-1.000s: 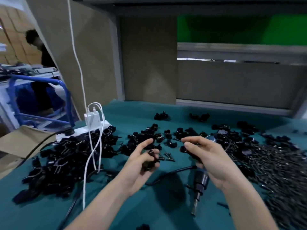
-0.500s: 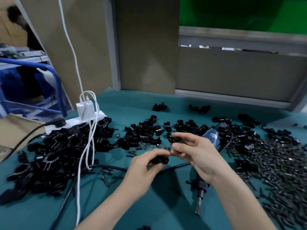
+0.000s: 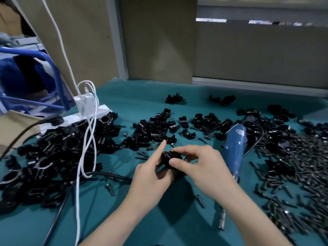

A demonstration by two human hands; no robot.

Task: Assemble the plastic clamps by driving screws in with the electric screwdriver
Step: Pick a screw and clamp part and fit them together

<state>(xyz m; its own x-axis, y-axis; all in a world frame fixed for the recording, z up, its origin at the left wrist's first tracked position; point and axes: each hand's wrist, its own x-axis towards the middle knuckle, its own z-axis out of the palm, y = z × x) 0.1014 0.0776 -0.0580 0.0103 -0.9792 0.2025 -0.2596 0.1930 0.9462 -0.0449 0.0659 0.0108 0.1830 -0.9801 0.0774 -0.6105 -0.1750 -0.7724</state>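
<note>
Both hands are meeting over the middle of the teal surface [image 3: 159, 96], holding one black clamp [image 3: 171, 158] between them. The left hand [image 3: 150, 178] is coming in from 7 o'clock. Its grip is curling round the clamp's underside, with the index finger sticking out straight toward 12. The right hand [image 3: 204, 167] is coming in from 4 o'clock. Its grip is pinching the clamp, thumb on the near face and fingers bending over the top. Fingers are covering the clamp, so cannot tell if a screw is sitting in it.

The electric screwdriver [image 3: 234, 148], blue body, is lying on the surface at 3 o'clock of the hands, nobody holding it. Its lower part is passing behind the right wrist and its metal tip is pointing to 6.

The screw pile [image 3: 292, 178] is spreading over the surface at 3 to 5 o'clock. Loose clamp halves [image 3: 156, 126] are lying at 12 o'clock of the hands. A heap of black clamps [image 3: 58, 151] is sitting at 9 o'clock, with a white cable [image 3: 88, 139] draping over it from the power strip [image 3: 92, 112] at 10 o'clock. A black cord [image 3: 56, 215] is running along the surface at 8 o'clock.
</note>
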